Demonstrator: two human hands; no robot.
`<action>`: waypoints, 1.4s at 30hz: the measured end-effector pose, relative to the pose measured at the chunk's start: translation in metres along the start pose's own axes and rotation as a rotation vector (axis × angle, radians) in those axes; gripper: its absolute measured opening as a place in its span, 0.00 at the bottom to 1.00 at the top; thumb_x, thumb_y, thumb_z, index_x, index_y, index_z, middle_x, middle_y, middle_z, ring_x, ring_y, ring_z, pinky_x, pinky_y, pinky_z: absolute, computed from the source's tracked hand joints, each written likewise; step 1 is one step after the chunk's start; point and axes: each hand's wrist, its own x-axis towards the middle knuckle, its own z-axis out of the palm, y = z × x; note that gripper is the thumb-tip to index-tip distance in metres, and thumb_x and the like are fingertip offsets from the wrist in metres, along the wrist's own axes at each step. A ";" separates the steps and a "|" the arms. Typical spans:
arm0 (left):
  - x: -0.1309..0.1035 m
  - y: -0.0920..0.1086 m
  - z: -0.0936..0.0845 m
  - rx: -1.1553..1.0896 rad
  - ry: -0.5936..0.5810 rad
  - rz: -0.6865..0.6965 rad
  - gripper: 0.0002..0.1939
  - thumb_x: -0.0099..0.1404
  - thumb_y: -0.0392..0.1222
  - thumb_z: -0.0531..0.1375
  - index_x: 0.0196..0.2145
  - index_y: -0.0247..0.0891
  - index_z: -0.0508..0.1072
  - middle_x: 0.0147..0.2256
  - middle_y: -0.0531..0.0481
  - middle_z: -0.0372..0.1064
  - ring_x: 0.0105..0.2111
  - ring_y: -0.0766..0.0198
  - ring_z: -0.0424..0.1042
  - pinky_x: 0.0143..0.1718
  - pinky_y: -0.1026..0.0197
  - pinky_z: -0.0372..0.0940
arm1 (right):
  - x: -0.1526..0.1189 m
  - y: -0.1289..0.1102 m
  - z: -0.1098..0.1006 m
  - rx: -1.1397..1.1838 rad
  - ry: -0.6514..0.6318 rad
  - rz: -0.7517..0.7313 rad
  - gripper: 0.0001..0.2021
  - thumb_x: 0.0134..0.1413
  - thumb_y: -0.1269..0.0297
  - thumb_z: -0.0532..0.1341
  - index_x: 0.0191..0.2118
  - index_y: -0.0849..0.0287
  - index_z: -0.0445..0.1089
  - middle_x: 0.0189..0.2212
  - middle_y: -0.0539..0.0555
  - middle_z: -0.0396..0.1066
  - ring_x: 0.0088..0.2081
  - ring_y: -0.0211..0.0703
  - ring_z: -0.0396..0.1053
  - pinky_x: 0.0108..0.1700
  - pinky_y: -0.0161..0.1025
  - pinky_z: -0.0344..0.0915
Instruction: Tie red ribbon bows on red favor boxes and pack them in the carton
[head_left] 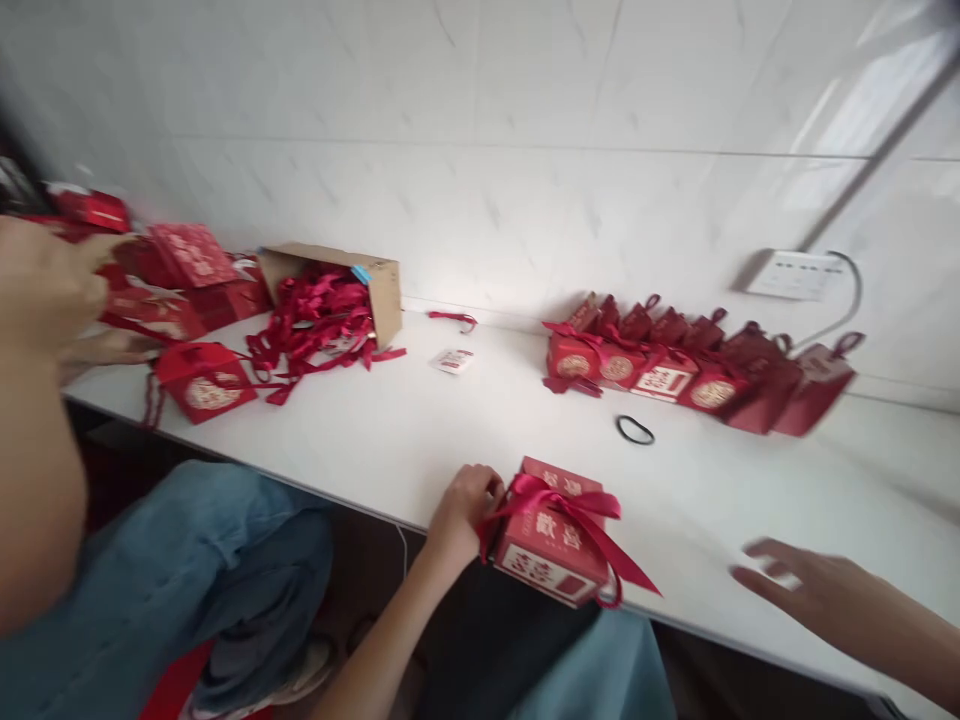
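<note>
A red gift box (551, 530) with white characters and a crimson ribbon bow (566, 500) rests at the table's front edge. My left hand (466, 508) is closed at its left side, with curled fingers against the box and ribbon; the fingertips are partly hidden. Off to the right, my right hand (806, 580) hovers over the table, slightly blurred, its thumb and fingers apart and nothing between them. One ribbon tail trails from the box toward that hand without reaching it.
Finished red boxes (649, 365) stand in a row by the wall, below a power strip (799, 275). A black elastic band (634, 430) and a small card (452, 361) lie mid-table. Left are a cardboard box (386, 300) spilling ribbons and a co-worker's arm (37, 400) near more red boxes.
</note>
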 end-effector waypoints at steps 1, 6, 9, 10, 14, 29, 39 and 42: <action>0.001 0.000 0.000 -0.015 -0.002 0.003 0.08 0.60 0.36 0.51 0.26 0.39 0.66 0.28 0.49 0.65 0.31 0.61 0.65 0.33 0.59 0.59 | -0.003 -0.011 -0.004 0.015 -0.111 -0.006 0.13 0.47 0.47 0.62 0.30 0.50 0.73 0.26 0.54 0.75 0.28 0.50 0.72 0.32 0.47 0.69; 0.002 -0.006 -0.004 -0.123 0.010 0.032 0.09 0.61 0.44 0.50 0.27 0.39 0.65 0.29 0.49 0.65 0.31 0.60 0.65 0.33 0.59 0.59 | -0.008 -0.103 -0.033 0.260 -0.403 -0.150 0.24 0.58 0.43 0.45 0.31 0.55 0.68 0.30 0.55 0.74 0.32 0.46 0.70 0.37 0.43 0.65; 0.000 -0.008 -0.016 -0.205 0.057 0.059 0.18 0.65 0.49 0.41 0.27 0.39 0.63 0.29 0.48 0.65 0.33 0.60 0.66 0.37 0.59 0.61 | -0.014 -0.143 -0.042 0.392 -0.498 -0.206 0.28 0.57 0.40 0.45 0.21 0.58 0.62 0.21 0.53 0.68 0.25 0.39 0.64 0.30 0.38 0.60; -0.002 -0.006 -0.021 -0.229 0.052 0.082 0.21 0.66 0.50 0.38 0.27 0.39 0.63 0.29 0.48 0.65 0.34 0.60 0.66 0.38 0.59 0.62 | -0.016 -0.151 -0.042 0.417 -0.525 -0.213 0.28 0.56 0.40 0.46 0.19 0.58 0.58 0.18 0.50 0.63 0.21 0.36 0.59 0.27 0.37 0.57; -0.017 0.014 -0.043 -0.250 -0.238 0.162 0.19 0.65 0.55 0.45 0.28 0.39 0.64 0.28 0.51 0.65 0.31 0.62 0.64 0.34 0.62 0.60 | -0.021 -0.168 -0.032 0.523 -0.506 -0.299 0.24 0.55 0.45 0.53 0.18 0.57 0.52 0.15 0.44 0.50 0.19 0.32 0.46 0.21 0.34 0.45; 0.029 0.019 -0.104 -1.131 0.135 -0.043 0.22 0.56 0.45 0.57 0.14 0.38 0.50 0.36 0.48 0.72 0.44 0.57 0.68 0.40 0.57 0.66 | 0.033 -0.107 -0.041 1.775 -0.100 0.200 0.17 0.43 0.64 0.62 0.17 0.57 0.50 0.14 0.42 0.45 0.17 0.31 0.49 0.26 0.34 0.59; 0.067 0.123 -0.093 -1.110 -0.210 0.246 0.12 0.57 0.49 0.57 0.25 0.37 0.69 0.29 0.49 0.70 0.32 0.60 0.71 0.37 0.55 0.66 | 0.062 -0.195 -0.091 1.512 -0.218 -0.283 0.12 0.47 0.57 0.63 0.23 0.61 0.69 0.28 0.54 0.71 0.32 0.42 0.71 0.38 0.40 0.67; 0.075 0.113 -0.090 -1.153 -0.159 0.267 0.24 0.59 0.60 0.51 0.16 0.39 0.57 0.22 0.52 0.64 0.24 0.64 0.67 0.33 0.57 0.65 | 0.067 -0.186 -0.090 1.551 -0.359 -0.498 0.25 0.48 0.43 0.58 0.15 0.59 0.62 0.31 0.56 0.72 0.37 0.45 0.72 0.40 0.43 0.67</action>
